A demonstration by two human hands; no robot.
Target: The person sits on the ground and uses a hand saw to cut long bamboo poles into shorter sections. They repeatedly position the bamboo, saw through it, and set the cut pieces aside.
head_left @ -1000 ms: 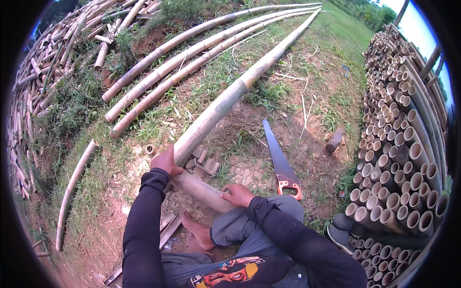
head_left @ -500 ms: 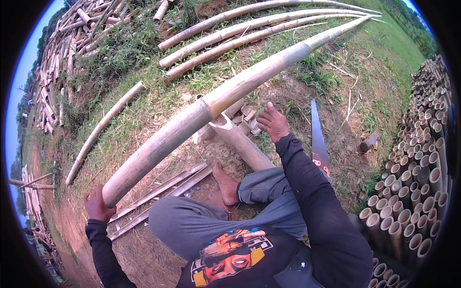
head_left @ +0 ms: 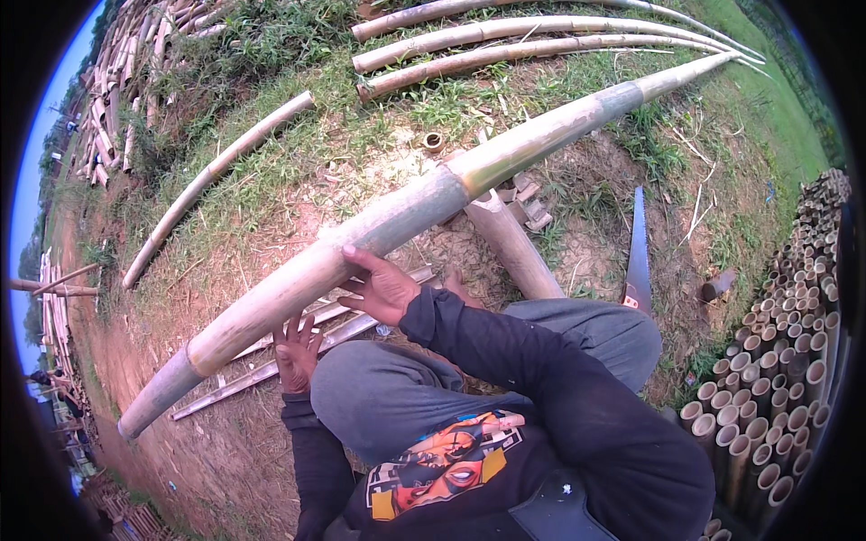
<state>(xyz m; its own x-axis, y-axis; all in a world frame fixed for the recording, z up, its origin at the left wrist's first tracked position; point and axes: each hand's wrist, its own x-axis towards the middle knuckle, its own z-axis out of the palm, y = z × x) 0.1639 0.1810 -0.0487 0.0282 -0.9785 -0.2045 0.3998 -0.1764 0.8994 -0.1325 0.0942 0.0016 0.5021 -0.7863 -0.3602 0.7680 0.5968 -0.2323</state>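
A long, thick bamboo pole [head_left: 397,216] lies slantwise in front of me, from the lower left to the far right. Beneath its middle is a shorter bamboo piece [head_left: 514,243] that slants up from beside my knee. My right hand [head_left: 388,287] is spread at the near side of the pole, its thumb lying against the bamboo. To its left, my left hand [head_left: 296,356] is open, palm toward the pole's underside, fingertips close to it; whether they touch, I cannot tell.
Split bamboo strips [head_left: 343,332] lie on the ground under the pole. On the right rests a handsaw [head_left: 639,252], with stacked cut bamboo tubes [head_left: 767,388] beyond it. Several long poles [head_left: 505,34] lie at the back, and one shorter pole [head_left: 212,176] at left.
The pole has slid to the lower left, so more of its near end shows. My left hand has left that end, and my right hand has come across to the pole. The view has shifted.
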